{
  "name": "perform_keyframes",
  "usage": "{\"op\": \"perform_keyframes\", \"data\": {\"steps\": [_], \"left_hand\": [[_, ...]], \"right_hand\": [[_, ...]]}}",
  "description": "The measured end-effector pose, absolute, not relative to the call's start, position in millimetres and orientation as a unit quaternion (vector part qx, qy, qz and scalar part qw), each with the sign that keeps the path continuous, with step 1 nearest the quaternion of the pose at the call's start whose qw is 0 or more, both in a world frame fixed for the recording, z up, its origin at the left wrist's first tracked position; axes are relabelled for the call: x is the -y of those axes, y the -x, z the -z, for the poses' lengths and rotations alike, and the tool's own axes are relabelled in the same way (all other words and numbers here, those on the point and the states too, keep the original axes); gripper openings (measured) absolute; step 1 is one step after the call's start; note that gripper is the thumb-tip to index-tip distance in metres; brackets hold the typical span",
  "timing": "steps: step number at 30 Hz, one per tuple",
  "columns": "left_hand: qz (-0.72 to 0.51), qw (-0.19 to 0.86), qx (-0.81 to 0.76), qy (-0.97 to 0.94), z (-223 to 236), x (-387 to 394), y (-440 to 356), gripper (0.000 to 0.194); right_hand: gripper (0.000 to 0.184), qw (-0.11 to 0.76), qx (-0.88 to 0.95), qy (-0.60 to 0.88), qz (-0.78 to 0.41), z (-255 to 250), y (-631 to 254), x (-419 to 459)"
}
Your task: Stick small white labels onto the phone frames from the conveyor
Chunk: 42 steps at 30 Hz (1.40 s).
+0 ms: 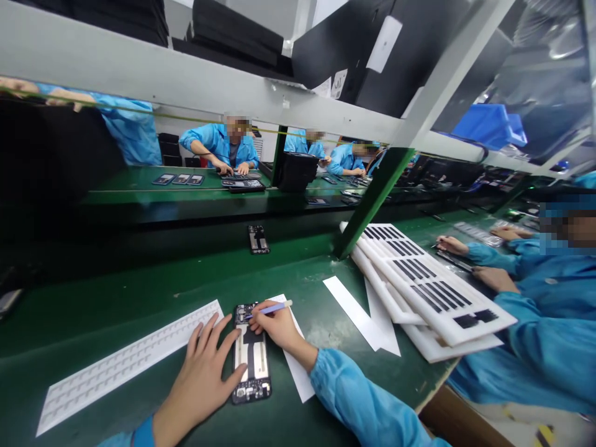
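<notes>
Phone [252, 355]: opened, flat on the green bench [186, 279], between both hands.
Left hand [207, 360]: spread wide, gripping nothing, thumb and forefinger at the phone's left side.
Right hand [275, 324]: fingers pinched around one tool [280, 307], over the phone's upper end.
Risk: a tool slip could scratch bare parts; light left-hand pressure might let the phone skid.
Counts: I see one second phone [259, 239], one marked sheet [130, 366], three plain strips [352, 311]; trays [470, 329], overlapping, perhaps three.

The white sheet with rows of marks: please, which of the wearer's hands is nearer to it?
Left. The left hand overlaps one end of the white sheet in view; the right hand is farther off, over the far edge of the opened phone.
</notes>
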State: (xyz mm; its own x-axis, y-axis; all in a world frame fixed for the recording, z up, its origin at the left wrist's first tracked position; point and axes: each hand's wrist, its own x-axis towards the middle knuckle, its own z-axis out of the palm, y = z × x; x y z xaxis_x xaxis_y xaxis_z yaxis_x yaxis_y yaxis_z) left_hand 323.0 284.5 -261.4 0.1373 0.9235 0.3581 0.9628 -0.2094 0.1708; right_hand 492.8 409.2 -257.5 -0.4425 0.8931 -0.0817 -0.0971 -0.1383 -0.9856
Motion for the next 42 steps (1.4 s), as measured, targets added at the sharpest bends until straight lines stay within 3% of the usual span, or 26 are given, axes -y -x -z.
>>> {"op": "perform_keyframes", "data": {"steps": [13,18,22,30,36,39,42], "left_hand": [[0.218,0.046,0.617,0.755,265,-285,-326,0.044],[0.215,0.041,0.630,0.745,264,-287,-326,0.060],[0.196,0.069,0.631,0.747,264,-293,-329,0.058],[0.240,0.087,0.626,0.737,245,-273,-331,0.058],[0.300,0.088,0.658,0.685,243,-216,-267,0.025],[0.287,0.137,0.711,0.627,249,-206,-227,0.029],[0.233,0.111,0.729,0.633,255,-208,-207,0.039]], "right_hand": [[0.024,0.365,0.555,0.374,-0.647,259,-497,-410],[0.019,0.365,0.578,0.368,-0.630,259,-497,-410],[0.017,0.368,0.601,0.366,-0.608,260,-497,-408],[0.050,0.460,0.563,0.379,-0.572,235,-494,-411],[0.056,0.275,0.616,0.301,-0.674,220,-425,-372],[0.048,0.219,0.641,0.278,-0.681,229,-382,-358],[0.040,0.186,0.648,0.282,-0.682,242,-358,-358]]}}
